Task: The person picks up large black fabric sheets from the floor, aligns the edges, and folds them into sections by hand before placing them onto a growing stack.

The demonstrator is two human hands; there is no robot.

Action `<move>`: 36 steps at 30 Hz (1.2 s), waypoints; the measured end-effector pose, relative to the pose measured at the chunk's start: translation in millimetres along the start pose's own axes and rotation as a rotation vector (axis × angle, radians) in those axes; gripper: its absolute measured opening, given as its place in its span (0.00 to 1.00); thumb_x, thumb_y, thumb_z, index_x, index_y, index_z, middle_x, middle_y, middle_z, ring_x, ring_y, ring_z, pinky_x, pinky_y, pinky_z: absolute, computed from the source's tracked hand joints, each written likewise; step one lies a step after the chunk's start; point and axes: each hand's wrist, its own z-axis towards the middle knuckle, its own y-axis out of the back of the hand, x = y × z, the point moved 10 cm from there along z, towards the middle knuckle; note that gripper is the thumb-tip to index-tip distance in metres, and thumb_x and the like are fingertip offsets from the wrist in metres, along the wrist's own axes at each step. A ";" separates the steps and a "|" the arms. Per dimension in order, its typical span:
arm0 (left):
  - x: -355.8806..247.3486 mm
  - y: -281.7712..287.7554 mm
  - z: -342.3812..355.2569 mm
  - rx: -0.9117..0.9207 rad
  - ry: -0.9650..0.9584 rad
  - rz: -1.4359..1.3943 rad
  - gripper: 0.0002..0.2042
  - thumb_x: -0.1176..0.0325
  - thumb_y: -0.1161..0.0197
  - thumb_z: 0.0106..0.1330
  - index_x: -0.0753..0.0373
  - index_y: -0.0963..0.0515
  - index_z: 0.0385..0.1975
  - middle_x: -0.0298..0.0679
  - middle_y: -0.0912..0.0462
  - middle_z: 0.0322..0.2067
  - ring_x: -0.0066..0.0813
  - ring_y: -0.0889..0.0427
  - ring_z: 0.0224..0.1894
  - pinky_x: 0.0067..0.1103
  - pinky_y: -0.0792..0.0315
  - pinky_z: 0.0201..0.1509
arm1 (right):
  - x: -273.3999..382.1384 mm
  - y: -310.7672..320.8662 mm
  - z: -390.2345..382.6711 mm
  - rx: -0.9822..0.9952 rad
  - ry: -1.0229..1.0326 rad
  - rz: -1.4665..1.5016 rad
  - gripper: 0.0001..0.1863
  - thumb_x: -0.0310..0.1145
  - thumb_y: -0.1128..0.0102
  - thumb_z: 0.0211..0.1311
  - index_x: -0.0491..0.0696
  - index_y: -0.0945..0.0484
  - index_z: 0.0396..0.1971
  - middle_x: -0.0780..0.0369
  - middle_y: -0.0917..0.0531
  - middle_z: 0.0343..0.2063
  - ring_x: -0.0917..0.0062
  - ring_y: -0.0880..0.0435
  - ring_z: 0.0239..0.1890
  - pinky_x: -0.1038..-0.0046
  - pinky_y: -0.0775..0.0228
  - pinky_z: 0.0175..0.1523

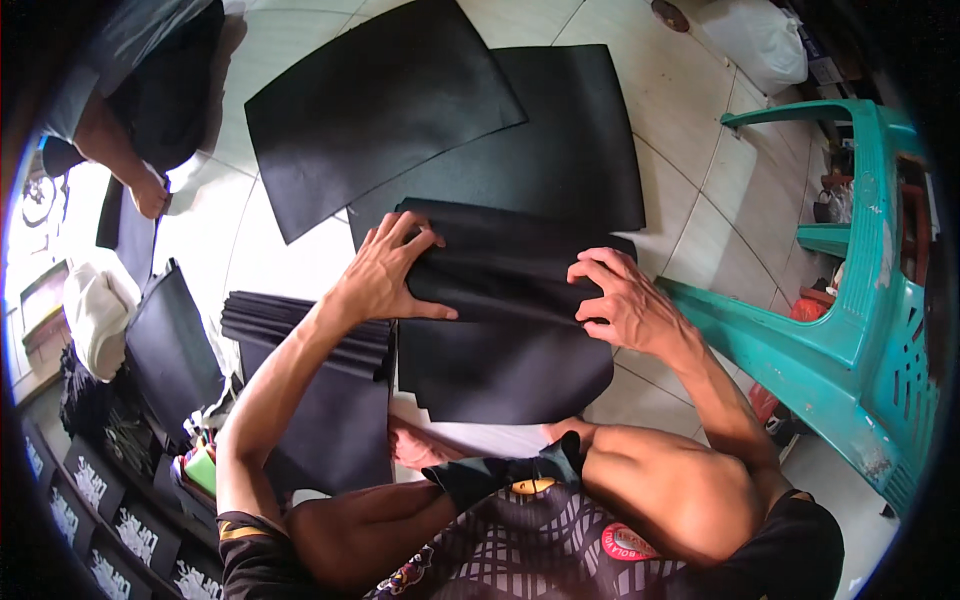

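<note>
Tiled floor (690, 180): pale, stretching left of the teal chair (850, 345).
Teal chair: plastic, slotted, landmark for the rest.
Loose black sheets (380, 110): two, overlapping, up and left of the chair.
Black stack (510, 370): on the floor, left of the chair; its stepped edges suggest loose layers, so uneven pressure could slide them apart and skew the folds.
Folds (510, 270): long axis sideways, right end toward the chair; the stack itself is nearly as deep as wide.
Left hand (380, 275): on the side away from the chair, thumb and fingers spread over the folds; cannot tell whether pinching.
Right hand (625, 305): at the chair-side edge, fingers curled; grip unclear.
</note>
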 end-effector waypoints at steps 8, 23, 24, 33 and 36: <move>90.0 -41.7 -43.7 -0.317 0.556 -0.675 0.22 0.55 0.27 0.65 0.65 0.21 0.49 0.47 0.22 0.47 0.39 0.17 0.46 0.32 0.21 0.49 | -27.5 -50.4 -16.3 -0.018 -0.102 0.017 0.05 0.28 0.28 0.49 0.47 0.15 0.27 0.60 0.21 0.52 0.63 0.25 0.61 0.58 0.33 0.67; 49.3 53.3 -6.4 -0.674 0.273 -0.503 0.19 0.51 0.36 0.72 0.59 0.18 0.51 0.43 0.20 0.49 0.41 0.24 0.56 0.35 0.30 0.61 | -58.5 12.1 -9.2 -0.538 -0.233 -0.034 0.09 0.26 0.30 0.57 0.48 0.18 0.37 0.63 0.16 0.33 0.64 0.17 0.40 0.64 0.29 0.51; 35.2 69.2 -6.7 -0.675 0.271 -0.502 0.19 0.51 0.36 0.72 0.59 0.18 0.51 0.43 0.20 0.49 0.41 0.24 0.56 0.35 0.30 0.61 | -57.1 17.5 -3.7 -0.550 -0.187 -0.013 0.08 0.27 0.28 0.57 0.49 0.16 0.37 0.63 0.16 0.34 0.65 0.17 0.40 0.65 0.29 0.51; -102.2 78.6 16.4 -0.579 -0.241 -0.065 0.20 0.60 0.28 0.65 0.58 0.20 0.55 0.41 0.20 0.50 0.43 0.21 0.53 0.37 0.29 0.61 | -18.4 66.7 56.6 -0.400 -0.008 0.157 0.09 0.28 0.27 0.58 0.43 0.15 0.37 0.60 0.14 0.32 0.65 0.15 0.34 0.66 0.24 0.41; -110.6 78.5 28.8 -0.494 -0.351 -0.069 0.16 0.63 0.29 0.65 0.60 0.20 0.49 0.41 0.20 0.42 0.43 0.19 0.48 0.36 0.27 0.56 | 9.5 87.3 62.1 -0.397 0.124 0.070 0.11 0.26 0.24 0.55 0.44 0.14 0.38 0.60 0.14 0.31 0.66 0.14 0.31 0.69 0.22 0.35</move>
